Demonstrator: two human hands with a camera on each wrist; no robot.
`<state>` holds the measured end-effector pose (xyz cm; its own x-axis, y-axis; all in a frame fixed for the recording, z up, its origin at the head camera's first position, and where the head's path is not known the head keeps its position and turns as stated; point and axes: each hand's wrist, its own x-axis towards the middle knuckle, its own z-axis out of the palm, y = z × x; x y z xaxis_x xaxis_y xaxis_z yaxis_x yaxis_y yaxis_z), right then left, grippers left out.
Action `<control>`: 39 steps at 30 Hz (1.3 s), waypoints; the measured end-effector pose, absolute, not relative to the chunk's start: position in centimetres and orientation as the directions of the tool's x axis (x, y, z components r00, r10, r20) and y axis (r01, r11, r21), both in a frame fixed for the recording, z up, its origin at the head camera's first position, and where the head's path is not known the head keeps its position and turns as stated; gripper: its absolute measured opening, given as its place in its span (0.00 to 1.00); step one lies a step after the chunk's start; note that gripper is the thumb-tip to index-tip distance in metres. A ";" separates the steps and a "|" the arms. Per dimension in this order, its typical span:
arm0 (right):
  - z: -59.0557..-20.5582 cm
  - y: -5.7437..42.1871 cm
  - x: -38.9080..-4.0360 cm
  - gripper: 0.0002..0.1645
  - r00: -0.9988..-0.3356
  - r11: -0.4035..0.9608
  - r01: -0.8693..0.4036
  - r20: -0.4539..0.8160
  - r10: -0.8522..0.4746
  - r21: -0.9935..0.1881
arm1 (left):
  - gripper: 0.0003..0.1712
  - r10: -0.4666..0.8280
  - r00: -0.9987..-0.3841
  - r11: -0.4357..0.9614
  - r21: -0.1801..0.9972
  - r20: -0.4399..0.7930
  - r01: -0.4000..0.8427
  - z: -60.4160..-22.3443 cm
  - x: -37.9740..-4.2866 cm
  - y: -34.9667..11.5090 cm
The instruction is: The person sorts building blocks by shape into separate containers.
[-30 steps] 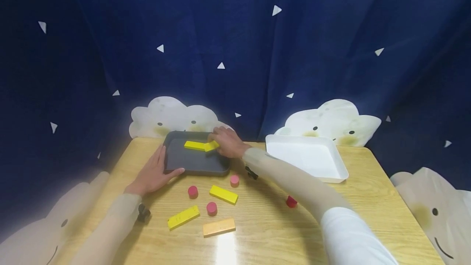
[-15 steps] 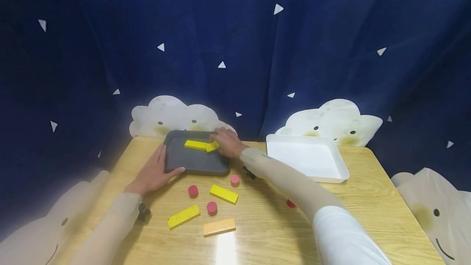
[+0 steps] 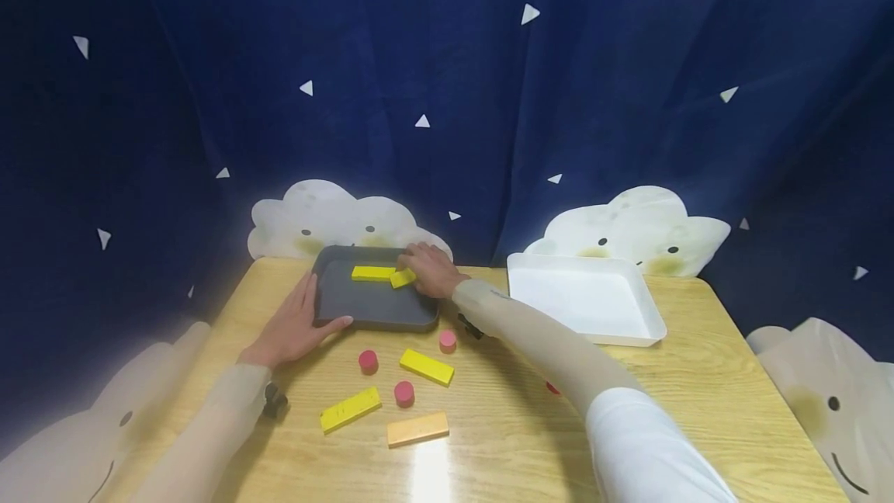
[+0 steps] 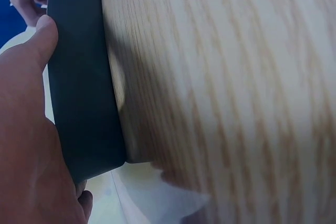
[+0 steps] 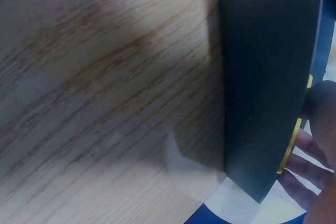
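A dark grey tray (image 3: 377, 309) stands at the table's back left. My left hand (image 3: 289, 326) rests on its front left corner, thumb along the front wall and fingers straight along the left side. Over the tray's right side, my right hand (image 3: 431, 270) pinches one end of a yellow block (image 3: 402, 279). That block's left end meets or overlaps another yellow block (image 3: 372, 273) lying in the tray; I cannot tell which. In the right wrist view, fingers lie against the yellow block (image 5: 290, 150), partly hidden behind the tray wall (image 5: 268, 77).
On the wooden table (image 3: 503, 441) before the tray lie yellow blocks (image 3: 427, 368) (image 3: 351, 410), an orange block (image 3: 417, 430) and several reddish cylinders (image 3: 403, 393). Another red piece (image 3: 552, 388) is mostly hidden by the right forearm. A white tray (image 3: 583, 297) stands back right.
My right forearm has shifted slightly left, covering more of the red piece at the right. Both hands keep nearly the same places, and the blocks stay put.
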<state>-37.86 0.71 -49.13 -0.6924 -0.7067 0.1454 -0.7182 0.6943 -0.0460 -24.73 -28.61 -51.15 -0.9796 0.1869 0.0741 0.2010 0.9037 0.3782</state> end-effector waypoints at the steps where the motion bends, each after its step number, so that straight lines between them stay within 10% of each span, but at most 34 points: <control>1: -49.1 0.7 -37.9 0.24 -0.695 0.696 -0.716 0.138 -0.706 -0.046 | 0.72 0.186 -0.980 0.905 0.376 0.071 0.199 -51.2 -24.8 -28.6; 39: -48.5 1.3 -37.9 0.24 -0.701 0.698 -0.711 0.170 -0.693 -0.086 | 0.73 0.185 -0.980 0.904 0.378 0.076 0.200 -51.3 -24.7 -28.5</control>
<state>-37.94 1.26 -48.50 -0.7009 -0.6926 0.1703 -0.7107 0.6982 -0.0859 -24.73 -28.54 -51.28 -0.9799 0.1845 0.0758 0.1995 0.9039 0.3784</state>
